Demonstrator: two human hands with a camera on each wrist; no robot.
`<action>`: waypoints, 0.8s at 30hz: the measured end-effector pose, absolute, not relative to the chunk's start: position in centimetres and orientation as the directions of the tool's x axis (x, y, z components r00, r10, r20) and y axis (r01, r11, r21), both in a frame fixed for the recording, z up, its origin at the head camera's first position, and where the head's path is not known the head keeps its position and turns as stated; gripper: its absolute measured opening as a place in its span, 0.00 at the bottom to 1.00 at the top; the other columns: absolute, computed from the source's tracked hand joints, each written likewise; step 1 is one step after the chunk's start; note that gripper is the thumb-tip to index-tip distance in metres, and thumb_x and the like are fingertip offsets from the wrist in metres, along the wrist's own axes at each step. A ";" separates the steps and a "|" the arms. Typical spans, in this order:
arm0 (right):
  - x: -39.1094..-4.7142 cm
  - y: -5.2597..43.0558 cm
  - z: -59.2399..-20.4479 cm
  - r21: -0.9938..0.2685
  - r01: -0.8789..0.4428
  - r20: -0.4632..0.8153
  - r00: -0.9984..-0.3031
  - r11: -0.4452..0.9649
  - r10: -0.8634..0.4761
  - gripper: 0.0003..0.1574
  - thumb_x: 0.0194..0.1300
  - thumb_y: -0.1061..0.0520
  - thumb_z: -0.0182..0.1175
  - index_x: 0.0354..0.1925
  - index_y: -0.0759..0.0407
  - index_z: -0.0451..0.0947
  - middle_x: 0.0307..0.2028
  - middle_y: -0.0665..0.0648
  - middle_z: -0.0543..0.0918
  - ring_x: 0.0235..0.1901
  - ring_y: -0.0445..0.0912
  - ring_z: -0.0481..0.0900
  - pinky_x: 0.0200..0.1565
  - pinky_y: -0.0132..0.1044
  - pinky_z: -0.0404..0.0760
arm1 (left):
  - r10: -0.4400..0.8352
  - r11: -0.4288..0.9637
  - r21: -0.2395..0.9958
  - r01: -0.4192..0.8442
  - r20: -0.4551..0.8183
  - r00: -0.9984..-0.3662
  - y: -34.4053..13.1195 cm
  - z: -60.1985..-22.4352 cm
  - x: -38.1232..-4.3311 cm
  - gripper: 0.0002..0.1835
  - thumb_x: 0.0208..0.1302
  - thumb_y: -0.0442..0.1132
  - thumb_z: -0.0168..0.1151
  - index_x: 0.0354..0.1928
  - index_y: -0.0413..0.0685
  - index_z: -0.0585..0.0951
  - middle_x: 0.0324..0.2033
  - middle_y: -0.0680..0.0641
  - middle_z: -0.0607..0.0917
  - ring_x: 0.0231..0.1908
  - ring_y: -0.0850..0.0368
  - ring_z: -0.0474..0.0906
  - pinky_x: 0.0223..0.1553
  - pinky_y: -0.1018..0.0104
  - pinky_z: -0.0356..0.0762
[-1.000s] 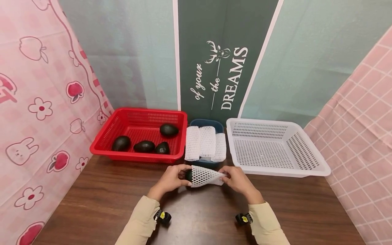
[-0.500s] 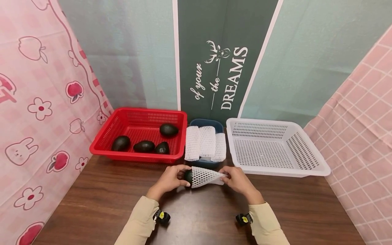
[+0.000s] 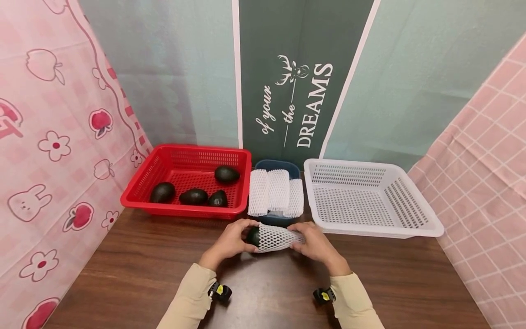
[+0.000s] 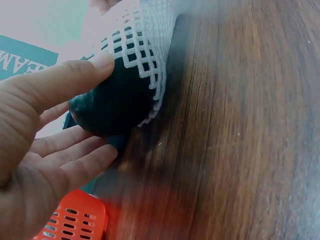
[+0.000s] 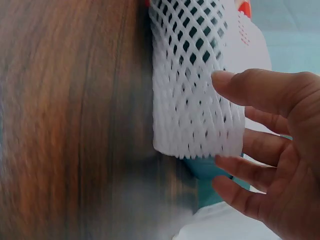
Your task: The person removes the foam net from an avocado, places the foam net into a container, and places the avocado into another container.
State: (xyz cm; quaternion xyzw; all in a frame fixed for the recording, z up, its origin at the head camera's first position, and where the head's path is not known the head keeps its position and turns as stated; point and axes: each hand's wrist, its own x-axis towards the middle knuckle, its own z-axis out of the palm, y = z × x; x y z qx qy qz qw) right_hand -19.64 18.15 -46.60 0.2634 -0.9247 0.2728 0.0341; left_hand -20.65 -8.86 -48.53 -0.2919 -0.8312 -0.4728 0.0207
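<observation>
A dark green avocado (image 3: 253, 236) lies partly inside a white foam net sleeve (image 3: 274, 238) near the middle of the table. My left hand (image 3: 233, 238) holds the avocado's bare end, thumb on one side and fingers on the other. In the left wrist view, the net's edge (image 4: 145, 75) crosses the avocado (image 4: 115, 102) close to my thumb. My right hand (image 3: 314, 242) holds the sleeve's other end between thumb and fingers. The right wrist view shows that end of the sleeve (image 5: 197, 120) flattened, with dark avocado showing through the mesh farther along.
A red basket (image 3: 185, 210) with several avocados (image 3: 194, 196) stands at the back left. Behind my hands, a blue bin (image 3: 283, 165) bears several folded foam sleeves (image 3: 278, 189). To the right is a white basket (image 3: 371, 227). Curtains (image 3: 415, 68) enclose the brown table (image 3: 263, 292).
My right hand has moved left along the sleeve, from its gathered tip to nearer the avocado. The sleeve's twisted end has spread out. My left hand has shifted very slightly right.
</observation>
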 end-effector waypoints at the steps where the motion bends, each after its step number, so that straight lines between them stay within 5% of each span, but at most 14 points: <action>1: -19.6 18.0 -46.6 -0.492 -0.505 0.201 -0.858 0.709 -0.472 0.22 0.50 0.60 0.70 0.46 0.59 0.79 0.41 0.52 0.81 0.43 0.51 0.74 0.44 0.45 0.73 | 0.466 0.384 0.769 0.511 0.317 -0.826 -8.8 -48.6 -20.7 0.32 0.34 0.33 0.78 0.48 0.39 0.77 0.40 0.45 0.79 0.37 0.54 0.79 0.38 0.63 0.77; 11: -19.9 16.9 -46.8 -0.506 -0.568 0.231 -0.814 0.649 -0.533 0.16 0.51 0.65 0.66 0.42 0.59 0.79 0.35 0.50 0.81 0.34 0.43 0.78 0.37 0.40 0.76 | 0.458 0.432 0.803 0.411 0.197 -0.867 -8.2 -48.4 -20.8 0.32 0.35 0.33 0.78 0.48 0.42 0.78 0.43 0.48 0.81 0.42 0.54 0.78 0.45 0.61 0.74; 24: -19.9 16.3 -46.7 -0.481 -0.570 0.262 -0.818 0.666 -0.512 0.13 0.49 0.67 0.66 0.34 0.56 0.80 0.29 0.47 0.80 0.28 0.39 0.74 0.31 0.36 0.74 | 0.459 0.438 0.781 0.445 0.231 -0.858 -8.1 -48.5 -20.8 0.29 0.35 0.33 0.78 0.44 0.43 0.78 0.41 0.48 0.81 0.40 0.55 0.78 0.43 0.60 0.74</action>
